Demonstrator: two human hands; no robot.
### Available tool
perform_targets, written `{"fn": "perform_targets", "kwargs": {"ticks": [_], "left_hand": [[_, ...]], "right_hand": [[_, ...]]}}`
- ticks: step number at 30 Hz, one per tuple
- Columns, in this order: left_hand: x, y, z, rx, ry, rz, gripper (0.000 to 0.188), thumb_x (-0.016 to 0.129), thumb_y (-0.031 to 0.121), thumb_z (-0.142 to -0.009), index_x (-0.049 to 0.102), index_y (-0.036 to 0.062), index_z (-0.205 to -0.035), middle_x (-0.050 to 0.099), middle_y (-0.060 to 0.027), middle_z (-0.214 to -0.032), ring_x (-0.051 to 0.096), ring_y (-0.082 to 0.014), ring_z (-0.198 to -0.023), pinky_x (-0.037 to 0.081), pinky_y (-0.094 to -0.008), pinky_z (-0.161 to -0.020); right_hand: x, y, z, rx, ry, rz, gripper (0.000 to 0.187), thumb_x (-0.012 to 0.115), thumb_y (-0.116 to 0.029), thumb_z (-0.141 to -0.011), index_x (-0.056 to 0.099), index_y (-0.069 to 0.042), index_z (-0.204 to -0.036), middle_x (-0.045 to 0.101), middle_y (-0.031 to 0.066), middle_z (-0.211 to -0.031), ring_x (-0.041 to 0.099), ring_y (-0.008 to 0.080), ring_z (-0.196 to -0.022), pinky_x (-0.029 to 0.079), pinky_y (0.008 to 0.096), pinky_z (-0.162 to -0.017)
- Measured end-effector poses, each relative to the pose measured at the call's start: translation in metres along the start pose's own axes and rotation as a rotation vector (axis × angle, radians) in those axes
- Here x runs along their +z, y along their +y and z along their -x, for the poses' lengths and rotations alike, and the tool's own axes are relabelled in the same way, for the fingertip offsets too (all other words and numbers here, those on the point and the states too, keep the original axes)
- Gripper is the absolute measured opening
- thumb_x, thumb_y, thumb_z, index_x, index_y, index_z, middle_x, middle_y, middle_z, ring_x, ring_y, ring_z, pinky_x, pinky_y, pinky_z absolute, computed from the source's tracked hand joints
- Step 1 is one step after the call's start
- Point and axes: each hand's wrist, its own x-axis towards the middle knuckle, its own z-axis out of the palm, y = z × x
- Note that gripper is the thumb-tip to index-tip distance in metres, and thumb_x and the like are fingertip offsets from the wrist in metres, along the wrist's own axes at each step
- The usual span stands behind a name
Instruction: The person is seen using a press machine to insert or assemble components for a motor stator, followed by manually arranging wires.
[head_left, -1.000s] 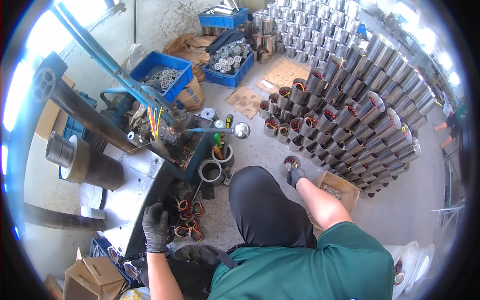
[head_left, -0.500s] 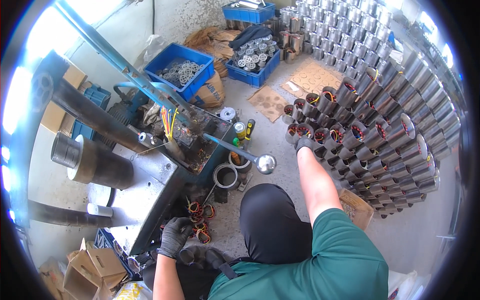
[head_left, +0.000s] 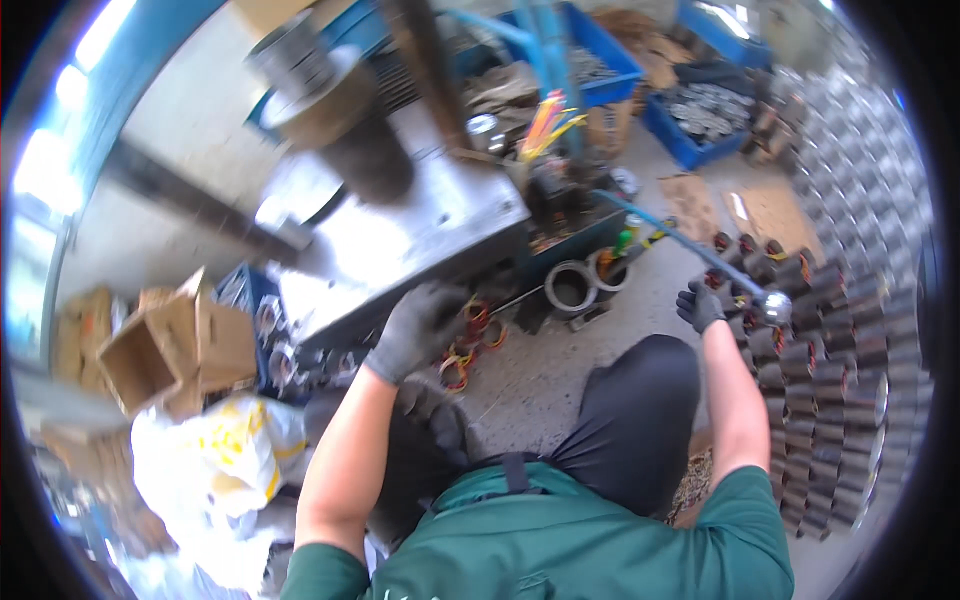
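My right hand [head_left: 703, 306], in a dark grey glove, is beside the near-left edge of the stacked metal cylinders [head_left: 800, 358]. Its fingers look spread, and nothing shows in them. Many of these cylinders have coloured wire coils inside. My left hand [head_left: 425, 325], gloved too, hovers by the front edge of the press table [head_left: 400, 260]. Motion blurs its fingers, so I cannot tell whether it holds anything. Just right of it, several loose copper coils [head_left: 455, 372] with red and yellow wires lie low beside the press.
A blue lever [head_left: 680, 238] with a shiny ball end reaches out between my hands. Two round metal rings [head_left: 571, 287] stand by the press. Blue crates of metal parts [head_left: 700, 115] are at the back. Cardboard boxes [head_left: 225, 345] and a white plastic bag [head_left: 215, 450] lie at left.
The view has swung left. My right hand has come away from the cylinder it was reaching to, and its fingers have spread. My left hand has risen toward the press table's edge.
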Motion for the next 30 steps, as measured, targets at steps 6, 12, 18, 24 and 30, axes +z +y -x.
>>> {"fn": "perform_targets", "kwargs": {"ticks": [6,12,18,24,30], "left_hand": [[-0.046,-0.002,-0.012,-0.03,0.36,0.141,0.027,0.078,0.003,-0.094,0.075,0.0019,-0.121,0.077,-0.0123,-0.112,0.074,-0.0223,-0.106,0.06,-0.0364,-0.093],[-0.063,-0.015,-0.028,-0.077,0.514,0.252,0.028,0.081,0.008,-0.096,0.075,0.0012,-0.122,0.077,-0.0138,-0.114,0.076,-0.0229,-0.105,0.06,-0.036,-0.093],[-0.069,-0.015,-0.028,-0.099,0.499,0.212,0.029,0.08,0.015,-0.096,0.074,0.0044,-0.123,0.076,-0.0137,-0.111,0.076,-0.0264,-0.102,0.059,-0.0389,-0.09],[-0.07,-0.014,-0.026,-0.094,0.505,0.221,0.029,0.08,0.016,-0.095,0.076,0.0052,-0.121,0.076,-0.0156,-0.111,0.076,-0.0306,-0.105,0.06,-0.0417,-0.093],[-0.069,-0.013,-0.025,-0.112,0.455,0.216,0.027,0.078,0.018,-0.095,0.077,0.0042,-0.119,0.075,-0.0171,-0.111,0.073,-0.0358,-0.108,0.058,-0.0445,-0.095]], "right_hand": [[0.158,-0.082,0.193,-0.358,-0.661,1.129,0.033,0.067,-0.026,-0.096,0.073,-0.004,-0.119,0.075,0.0102,-0.1,0.073,0.0221,-0.087,0.059,0.0374,-0.076],[0.299,-0.027,0.258,-0.711,-1.168,1.922,0.046,0.068,-0.038,-0.095,0.075,-0.007,-0.127,0.074,0.0227,-0.127,0.07,0.0396,-0.119,0.053,0.0491,-0.104],[0.381,0.14,0.209,-0.868,-0.992,1.748,0.076,0.067,-0.045,-0.097,0.047,-0.008,-0.16,0.065,0.0275,-0.145,0.063,0.0428,-0.135,0.049,0.0484,-0.114],[0.435,0.211,0.205,-1.363,-0.977,2.07,0.061,0.048,-0.035,-0.113,0.036,-0.009,-0.167,0.041,0.0174,-0.171,0.048,0.0393,-0.151,0.043,0.0504,-0.123],[0.431,0.225,0.212,-1.37,-0.687,1.791,0.071,0.041,-0.049,-0.112,0.03,-0.011,-0.171,0.04,0.0144,-0.173,0.051,0.0374,-0.15,0.045,0.0526,-0.119]]}}
